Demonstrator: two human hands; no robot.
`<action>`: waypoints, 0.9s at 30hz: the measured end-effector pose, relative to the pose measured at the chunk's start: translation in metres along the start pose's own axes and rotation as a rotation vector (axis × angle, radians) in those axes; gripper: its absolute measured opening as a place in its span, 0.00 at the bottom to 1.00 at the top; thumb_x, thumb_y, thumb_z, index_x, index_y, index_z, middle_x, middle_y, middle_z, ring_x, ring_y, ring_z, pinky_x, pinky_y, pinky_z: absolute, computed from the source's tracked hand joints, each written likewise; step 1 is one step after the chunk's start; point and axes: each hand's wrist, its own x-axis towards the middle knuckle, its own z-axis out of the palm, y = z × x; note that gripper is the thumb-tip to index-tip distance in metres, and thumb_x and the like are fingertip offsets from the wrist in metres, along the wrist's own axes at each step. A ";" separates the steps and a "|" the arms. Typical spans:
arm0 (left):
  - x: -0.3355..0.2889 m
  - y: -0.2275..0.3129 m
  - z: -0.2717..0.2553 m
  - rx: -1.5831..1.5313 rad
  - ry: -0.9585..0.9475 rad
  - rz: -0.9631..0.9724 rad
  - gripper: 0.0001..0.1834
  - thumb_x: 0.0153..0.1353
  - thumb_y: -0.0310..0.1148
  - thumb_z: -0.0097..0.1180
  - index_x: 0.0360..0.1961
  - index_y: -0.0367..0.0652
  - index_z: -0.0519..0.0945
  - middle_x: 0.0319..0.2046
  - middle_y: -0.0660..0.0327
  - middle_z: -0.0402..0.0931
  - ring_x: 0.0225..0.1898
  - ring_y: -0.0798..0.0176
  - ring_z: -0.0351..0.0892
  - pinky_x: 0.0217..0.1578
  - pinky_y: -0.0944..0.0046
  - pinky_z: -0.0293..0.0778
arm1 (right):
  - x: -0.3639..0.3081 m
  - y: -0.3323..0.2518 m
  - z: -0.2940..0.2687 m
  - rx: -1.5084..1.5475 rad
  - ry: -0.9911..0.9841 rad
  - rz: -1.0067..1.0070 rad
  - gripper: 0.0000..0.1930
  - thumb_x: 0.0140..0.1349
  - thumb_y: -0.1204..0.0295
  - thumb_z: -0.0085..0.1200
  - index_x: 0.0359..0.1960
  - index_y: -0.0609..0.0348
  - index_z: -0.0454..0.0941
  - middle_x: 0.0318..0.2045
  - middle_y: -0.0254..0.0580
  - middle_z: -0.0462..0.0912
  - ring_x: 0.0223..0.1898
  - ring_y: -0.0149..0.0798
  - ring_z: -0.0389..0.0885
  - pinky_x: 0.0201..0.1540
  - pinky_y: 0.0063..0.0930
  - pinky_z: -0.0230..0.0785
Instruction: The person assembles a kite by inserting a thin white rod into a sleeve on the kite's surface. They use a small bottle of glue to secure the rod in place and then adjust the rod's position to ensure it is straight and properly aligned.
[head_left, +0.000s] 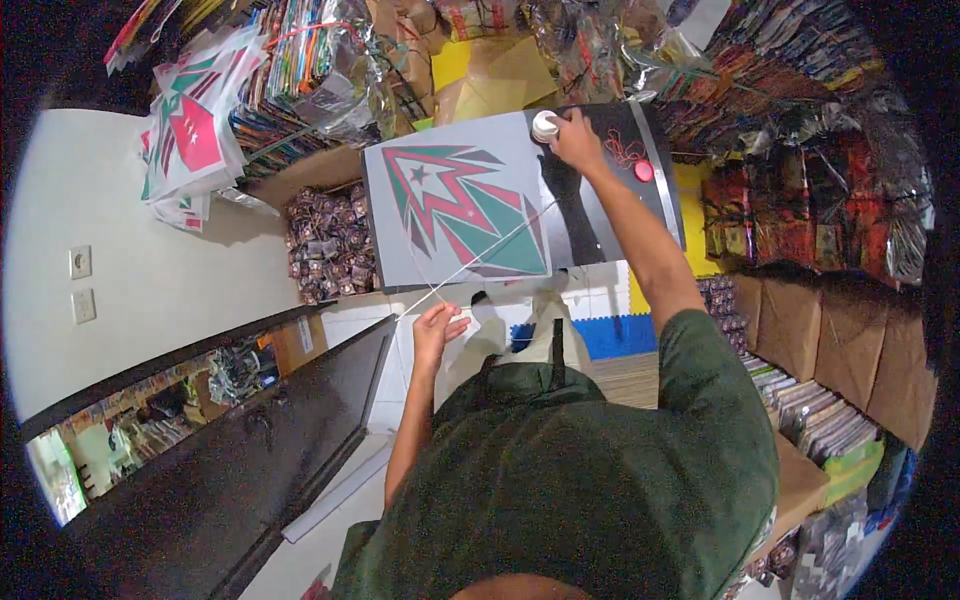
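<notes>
A grey sheet (460,210) printed with green and red angular shapes and stars lies on the dark table (610,240), looking like a kite. Over it, a white string (490,250) runs slantwise down toward my left hand (438,332). The fingers of that hand are pinched together by the string, in front of my body; a small white patch beside them is too unclear to name. At the table's far side my right hand (578,142) grips a white round spool-like thing (545,125). Nearby are a red round lid (644,171) and tangled red thread (625,150).
Left of the table stands a box of small wrapped packets (330,245). Stacked, plastic-wrapped goods (310,70) line the far side, with red packs (775,220) at right. A dark panel (230,480) rises at lower left, and cardboard boxes (800,310) sit on my right.
</notes>
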 end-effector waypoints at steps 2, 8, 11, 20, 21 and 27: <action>-0.004 0.000 0.005 -0.029 0.000 0.015 0.14 0.70 0.34 0.59 0.48 0.34 0.79 0.41 0.53 0.83 0.41 0.51 0.89 0.42 0.58 0.87 | 0.013 0.003 0.004 -0.109 -0.089 0.010 0.18 0.61 0.55 0.63 0.50 0.45 0.85 0.55 0.53 0.72 0.55 0.61 0.75 0.55 0.52 0.76; -0.005 0.003 0.017 0.005 0.008 0.005 0.13 0.70 0.36 0.59 0.46 0.35 0.79 0.42 0.55 0.82 0.40 0.50 0.88 0.44 0.55 0.87 | 0.033 0.014 0.012 -0.174 -0.237 -0.028 0.21 0.60 0.52 0.62 0.47 0.54 0.85 0.58 0.55 0.70 0.60 0.63 0.72 0.55 0.56 0.77; -0.002 -0.002 0.015 -0.020 -0.029 0.021 0.13 0.70 0.36 0.58 0.45 0.36 0.79 0.41 0.56 0.82 0.40 0.51 0.88 0.43 0.56 0.87 | 0.032 0.010 0.006 -0.176 -0.227 -0.035 0.20 0.61 0.53 0.61 0.46 0.53 0.85 0.57 0.55 0.71 0.62 0.63 0.71 0.55 0.55 0.77; 0.004 -0.005 0.014 -0.015 -0.048 0.035 0.14 0.69 0.36 0.59 0.46 0.34 0.80 0.41 0.56 0.82 0.40 0.55 0.88 0.41 0.61 0.86 | -0.087 -0.004 0.000 0.141 0.062 -0.108 0.11 0.61 0.65 0.62 0.44 0.51 0.86 0.52 0.54 0.74 0.53 0.58 0.73 0.59 0.49 0.68; 0.004 -0.005 0.013 -0.021 -0.060 0.038 0.14 0.69 0.36 0.59 0.46 0.34 0.80 0.41 0.56 0.82 0.40 0.55 0.88 0.41 0.61 0.86 | -0.109 -0.006 0.003 0.197 -0.009 -0.074 0.12 0.61 0.65 0.62 0.45 0.51 0.86 0.52 0.54 0.74 0.53 0.58 0.73 0.60 0.48 0.67; 0.004 0.004 0.018 -0.014 -0.112 0.041 0.15 0.69 0.37 0.60 0.47 0.34 0.79 0.42 0.55 0.82 0.41 0.52 0.88 0.42 0.60 0.86 | -0.192 -0.020 0.023 0.286 -0.143 0.105 0.16 0.63 0.65 0.61 0.53 0.39 0.85 0.56 0.50 0.73 0.57 0.56 0.67 0.63 0.47 0.64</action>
